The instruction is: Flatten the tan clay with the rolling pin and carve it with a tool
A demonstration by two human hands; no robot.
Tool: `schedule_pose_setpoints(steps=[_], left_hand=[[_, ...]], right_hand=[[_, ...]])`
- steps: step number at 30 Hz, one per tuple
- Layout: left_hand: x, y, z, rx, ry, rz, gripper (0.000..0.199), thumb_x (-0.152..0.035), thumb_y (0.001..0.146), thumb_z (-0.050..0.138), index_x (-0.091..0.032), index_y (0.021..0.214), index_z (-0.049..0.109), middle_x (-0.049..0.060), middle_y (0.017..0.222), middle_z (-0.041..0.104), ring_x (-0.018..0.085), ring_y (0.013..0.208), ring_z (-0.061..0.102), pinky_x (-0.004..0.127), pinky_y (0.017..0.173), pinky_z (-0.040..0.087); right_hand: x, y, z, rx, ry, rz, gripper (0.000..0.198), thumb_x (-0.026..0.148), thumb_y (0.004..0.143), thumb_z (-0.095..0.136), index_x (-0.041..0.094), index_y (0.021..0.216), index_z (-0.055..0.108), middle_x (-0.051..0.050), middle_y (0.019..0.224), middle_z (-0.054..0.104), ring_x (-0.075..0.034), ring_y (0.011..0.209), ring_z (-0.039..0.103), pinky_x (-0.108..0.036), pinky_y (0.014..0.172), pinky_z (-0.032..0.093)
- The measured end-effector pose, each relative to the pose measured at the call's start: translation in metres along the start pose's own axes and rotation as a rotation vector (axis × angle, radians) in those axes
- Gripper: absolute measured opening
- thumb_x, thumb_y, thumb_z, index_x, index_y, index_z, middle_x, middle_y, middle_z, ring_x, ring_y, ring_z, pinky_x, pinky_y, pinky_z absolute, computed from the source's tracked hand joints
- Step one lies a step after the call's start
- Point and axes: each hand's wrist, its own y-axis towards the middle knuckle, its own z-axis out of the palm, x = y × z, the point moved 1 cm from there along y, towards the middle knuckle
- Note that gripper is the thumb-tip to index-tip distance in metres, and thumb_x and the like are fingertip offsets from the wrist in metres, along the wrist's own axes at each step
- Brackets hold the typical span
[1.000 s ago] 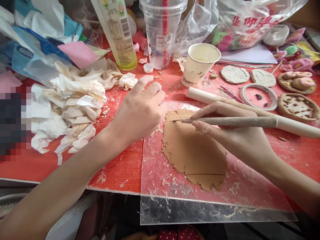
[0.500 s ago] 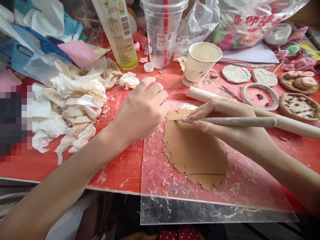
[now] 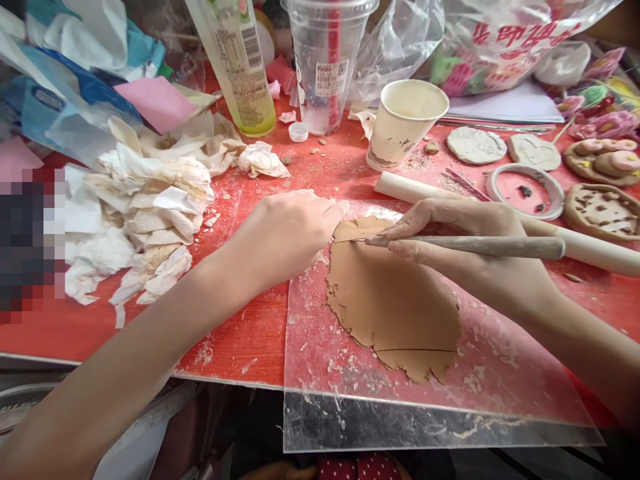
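A thin brown clay slab with ragged edges lies on a clear plastic board. One straight cut runs across its near end, and another line crosses its far end. My right hand is closed around a grey-handled clay tool, held almost flat. The tool's thin tip is at the line on the slab's far end. My left hand is closed, its fingers curled down beside the slab's far left edge. What its fingertips hold or press, if anything, is hidden.
Crumpled tissues pile up at the left. A paper cup, a plastic cup and a bottle stand behind. A pale rolling pin lies behind my right hand, near a ring and small clay pieces.
My left hand has lowered, its raised fingers now curled down nearer the slab's edge. My right hand keeps the tool at the far line. The view has shifted slightly.
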Motion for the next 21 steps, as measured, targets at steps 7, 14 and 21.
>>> schedule_pose_setpoints(steps=[7,14,21], left_hand=[[-0.0036,-0.0001,-0.0054,0.086,0.024,-0.059,0.027,-0.006,0.082,0.038,-0.014,0.096,0.060,0.006,0.087,0.066,0.019,0.080,0.064,0.026,0.063,0.043],[-0.0050,0.0001,-0.0074,0.107,-0.007,-0.068,0.024,-0.008,0.083,0.038,-0.013,0.092,0.060,0.008,0.087,0.067,0.018,0.079,0.064,0.025,0.063,0.044],[-0.0043,-0.0005,-0.0064,0.084,0.007,-0.063,0.024,-0.008,0.083,0.038,-0.013,0.090,0.060,0.008,0.086,0.067,0.018,0.078,0.063,0.026,0.063,0.044]], right_hand=[[0.0022,-0.0014,0.0007,0.001,-0.036,0.021,0.008,0.027,0.074,0.065,0.020,0.070,0.069,-0.003,0.077,0.069,-0.019,0.071,0.061,-0.030,0.058,0.044],[0.0043,-0.0038,0.0017,-0.003,-0.039,0.004,0.018,0.035,0.075,0.065,0.020,0.065,0.067,-0.003,0.072,0.067,-0.016,0.065,0.058,-0.028,0.054,0.041],[0.0084,-0.0069,0.0007,0.020,-0.044,0.006,0.019,0.032,0.074,0.064,0.015,0.065,0.066,-0.004,0.071,0.068,-0.013,0.059,0.056,-0.025,0.050,0.040]])
